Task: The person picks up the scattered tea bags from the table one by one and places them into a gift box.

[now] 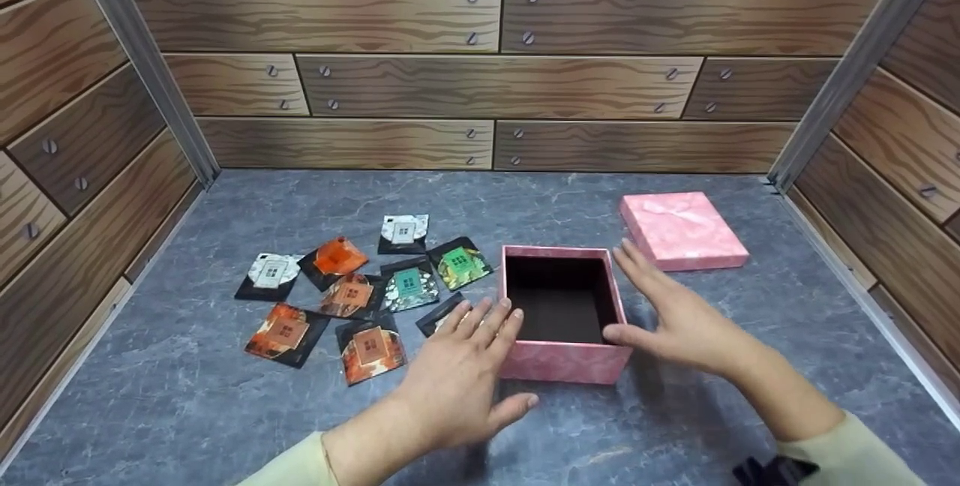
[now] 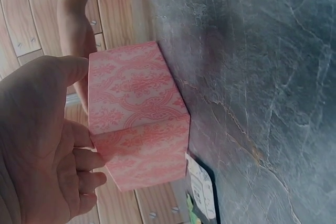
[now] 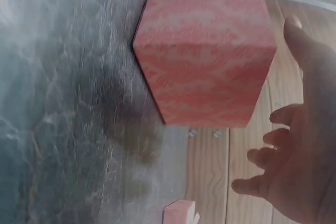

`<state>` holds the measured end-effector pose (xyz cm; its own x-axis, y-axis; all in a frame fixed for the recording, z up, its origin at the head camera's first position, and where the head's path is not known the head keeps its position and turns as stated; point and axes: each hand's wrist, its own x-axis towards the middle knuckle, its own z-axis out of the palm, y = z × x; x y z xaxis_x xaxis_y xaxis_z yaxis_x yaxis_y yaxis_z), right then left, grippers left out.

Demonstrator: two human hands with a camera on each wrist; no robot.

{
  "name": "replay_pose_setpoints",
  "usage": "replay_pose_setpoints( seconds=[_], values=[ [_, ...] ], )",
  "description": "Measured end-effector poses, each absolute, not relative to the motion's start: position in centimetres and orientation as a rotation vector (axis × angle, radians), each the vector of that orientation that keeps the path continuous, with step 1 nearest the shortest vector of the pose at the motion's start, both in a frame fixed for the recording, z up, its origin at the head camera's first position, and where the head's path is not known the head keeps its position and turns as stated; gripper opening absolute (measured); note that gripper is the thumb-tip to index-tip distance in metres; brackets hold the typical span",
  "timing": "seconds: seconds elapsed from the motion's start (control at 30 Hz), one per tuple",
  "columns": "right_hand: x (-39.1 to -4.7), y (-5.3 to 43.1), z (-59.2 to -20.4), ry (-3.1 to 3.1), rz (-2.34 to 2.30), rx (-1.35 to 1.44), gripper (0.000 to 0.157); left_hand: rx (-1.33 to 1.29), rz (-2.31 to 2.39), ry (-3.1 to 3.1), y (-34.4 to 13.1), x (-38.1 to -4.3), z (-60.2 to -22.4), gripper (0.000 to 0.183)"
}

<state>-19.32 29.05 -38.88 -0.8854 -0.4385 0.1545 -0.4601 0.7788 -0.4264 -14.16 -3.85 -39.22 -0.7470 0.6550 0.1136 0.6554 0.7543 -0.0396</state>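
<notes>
An open pink patterned box [image 1: 562, 363] with a dark inside stands on the grey table, between the two hands. Beside its left front corner my left hand [image 1: 459, 385] has its fingers extended; in the left wrist view the hand [image 2: 44, 135] is close to the box [image 2: 137, 90], and contact is hard to tell. On the other side my right hand [image 1: 686, 321] is spread by the right wall. The right wrist view shows a gap between that hand [image 3: 296, 150] and the box [image 3: 205, 82]. A small flat packet [image 1: 439, 315] is partly hidden behind my left fingers.
Left of the box lie several flat square packets, among them an orange one [image 1: 339, 256], a green one [image 1: 459, 264] and a white-and-black one [image 1: 405, 232]. The pink lid [image 1: 684, 229] rests at the back right. Wood-patterned panels [image 1: 390, 85] enclose the table.
</notes>
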Motion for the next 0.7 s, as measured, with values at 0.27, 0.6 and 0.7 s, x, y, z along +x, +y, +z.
replay_pose_setpoints(
  seconds=[0.27, 0.6, 0.7],
  values=[
    [-20.6, 29.4, -39.8, -2.964, 0.761, 0.843, 0.102, -1.069, -0.011, -2.799, -3.9, -14.1, -39.2, 0.090],
    [-20.6, 29.4, -40.2, -2.956, 0.797, 0.869, 0.104, -1.080, -0.093, -2.862, -4.5, -14.2, -38.6, 0.090],
    [-20.5, 29.4, -40.4, -2.957, 0.812, 0.863, 0.104, -1.035, -0.143, -2.895, -5.3, -14.7, -37.9, 0.090]
  ],
)
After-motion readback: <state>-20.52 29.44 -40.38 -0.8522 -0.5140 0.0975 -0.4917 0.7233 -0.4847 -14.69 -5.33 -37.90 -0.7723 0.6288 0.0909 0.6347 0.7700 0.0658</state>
